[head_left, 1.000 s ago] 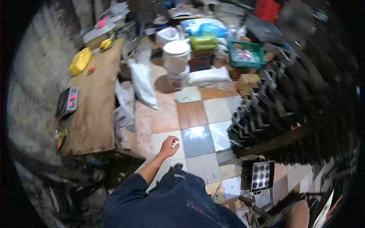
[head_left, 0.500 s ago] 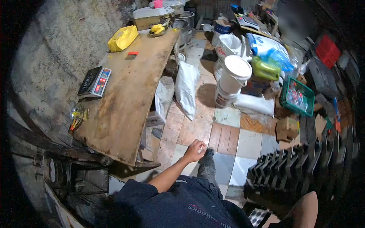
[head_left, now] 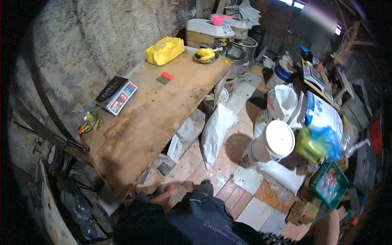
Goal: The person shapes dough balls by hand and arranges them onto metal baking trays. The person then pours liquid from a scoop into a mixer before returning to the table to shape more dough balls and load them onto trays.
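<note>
My left hand point(head_left: 165, 196) hangs low beside the near edge of the wooden table point(head_left: 139, 134). Motion smears its fingers, so what they do is unclear. Of my right side only a bent arm point(head_left: 326, 228) shows at the bottom right; that hand is out of view. On the table stand a digital scale point(head_left: 117, 96) with lit red digits and a yellow wrapped block point(head_left: 165, 51). A flat scraper with a red edge point(head_left: 165, 78) lies between them. At the far end, a small dish point(head_left: 207, 60) holds something yellow.
White lidded buckets point(head_left: 279, 139) stand on the tiled floor to the right. A white sack point(head_left: 218, 132) leans by the table's side. Farther right are a green crate point(head_left: 328, 183) of bottles and a cardboard box point(head_left: 302, 212). A glass jar point(head_left: 87, 120) sits at the table's left corner.
The view has swung left and moved closer to the table. My left hand has come back toward my body, nearer the table edge. The black rack at right has mostly left the view.
</note>
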Motion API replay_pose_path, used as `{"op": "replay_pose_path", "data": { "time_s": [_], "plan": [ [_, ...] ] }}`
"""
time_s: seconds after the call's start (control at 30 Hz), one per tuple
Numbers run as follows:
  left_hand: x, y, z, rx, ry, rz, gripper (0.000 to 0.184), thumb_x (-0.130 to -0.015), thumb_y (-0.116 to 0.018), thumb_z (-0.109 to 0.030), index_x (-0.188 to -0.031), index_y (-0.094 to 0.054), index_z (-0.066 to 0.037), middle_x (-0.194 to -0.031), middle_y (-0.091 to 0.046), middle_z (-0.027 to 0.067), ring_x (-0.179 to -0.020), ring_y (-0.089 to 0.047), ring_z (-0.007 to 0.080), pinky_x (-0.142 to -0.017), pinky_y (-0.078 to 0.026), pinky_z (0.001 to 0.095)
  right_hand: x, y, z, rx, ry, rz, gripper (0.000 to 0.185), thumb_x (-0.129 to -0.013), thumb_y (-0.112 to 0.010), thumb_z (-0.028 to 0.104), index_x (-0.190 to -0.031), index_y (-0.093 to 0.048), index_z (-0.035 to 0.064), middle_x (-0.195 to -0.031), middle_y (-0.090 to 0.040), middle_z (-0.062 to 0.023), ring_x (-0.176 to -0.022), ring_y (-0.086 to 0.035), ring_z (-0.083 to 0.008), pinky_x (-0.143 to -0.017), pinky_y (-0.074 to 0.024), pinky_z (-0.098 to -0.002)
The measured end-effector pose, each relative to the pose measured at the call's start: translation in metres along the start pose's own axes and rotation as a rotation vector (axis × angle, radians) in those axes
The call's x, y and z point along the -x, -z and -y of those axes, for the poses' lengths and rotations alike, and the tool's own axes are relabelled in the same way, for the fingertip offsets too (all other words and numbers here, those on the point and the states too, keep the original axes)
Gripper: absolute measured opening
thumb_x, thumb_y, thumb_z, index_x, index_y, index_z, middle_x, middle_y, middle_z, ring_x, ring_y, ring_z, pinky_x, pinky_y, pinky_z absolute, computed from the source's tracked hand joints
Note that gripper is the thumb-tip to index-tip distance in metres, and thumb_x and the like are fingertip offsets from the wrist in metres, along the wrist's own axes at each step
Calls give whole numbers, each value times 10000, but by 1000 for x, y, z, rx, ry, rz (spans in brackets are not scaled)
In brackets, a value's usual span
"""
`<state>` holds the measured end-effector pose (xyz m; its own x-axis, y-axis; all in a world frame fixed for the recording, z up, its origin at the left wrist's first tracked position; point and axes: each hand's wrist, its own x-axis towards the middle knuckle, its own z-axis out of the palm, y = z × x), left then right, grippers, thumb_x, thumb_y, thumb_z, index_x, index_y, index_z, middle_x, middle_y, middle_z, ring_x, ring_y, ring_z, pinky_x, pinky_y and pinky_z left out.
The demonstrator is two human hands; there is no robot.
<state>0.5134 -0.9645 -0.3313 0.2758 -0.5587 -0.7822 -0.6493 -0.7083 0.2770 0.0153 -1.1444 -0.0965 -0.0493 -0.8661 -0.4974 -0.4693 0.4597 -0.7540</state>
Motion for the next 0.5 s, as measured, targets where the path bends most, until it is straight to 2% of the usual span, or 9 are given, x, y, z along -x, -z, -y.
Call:
{"op": "replay_pose_path", "data": {
  "time_s": [0.1,0.27,0.37,0.5],
  "plan": [
    [-18,-7,22,4,116,131,440,-841,-559,-420,-1111,-656,-86,-1166,-614,194,-1093,-574,338,-869,-474,450,-82,1,43,27,27,42,401,-909,-529,349,-1052,-614,-17,-968,-636,-174,-892,-627,-266,-803,-499,-361],
    [-91,33,-38,61,133,192,407,-864,-526,-375,-1115,-638,-74,-1168,-610,184,-1076,-577,336,-846,-480,460,-206,-1,120,57,46,77,395,-911,-529,344,-1054,-615,-14,-970,-638,-173,-895,-628,-263,-805,-500,-361],
    [-172,92,-106,9,21,146,388,-878,-507,-348,-1117,-628,-67,-1169,-608,178,-1065,-579,335,-833,-483,466,-260,2,174,55,28,60,391,-912,-529,341,-1055,-616,-12,-972,-638,-173,-897,-629,-261,-806,-500,-360],
    [-312,172,-234,-169,-283,-17,363,-896,-481,-311,-1120,-614,-58,-1170,-605,170,-1051,-582,334,-815,-488,474,-342,10,210,60,-17,48,385,-913,-529,337,-1057,-616,-10,-975,-640,-172,-899,-631,-259,-807,-501,-360]
  ]
}}
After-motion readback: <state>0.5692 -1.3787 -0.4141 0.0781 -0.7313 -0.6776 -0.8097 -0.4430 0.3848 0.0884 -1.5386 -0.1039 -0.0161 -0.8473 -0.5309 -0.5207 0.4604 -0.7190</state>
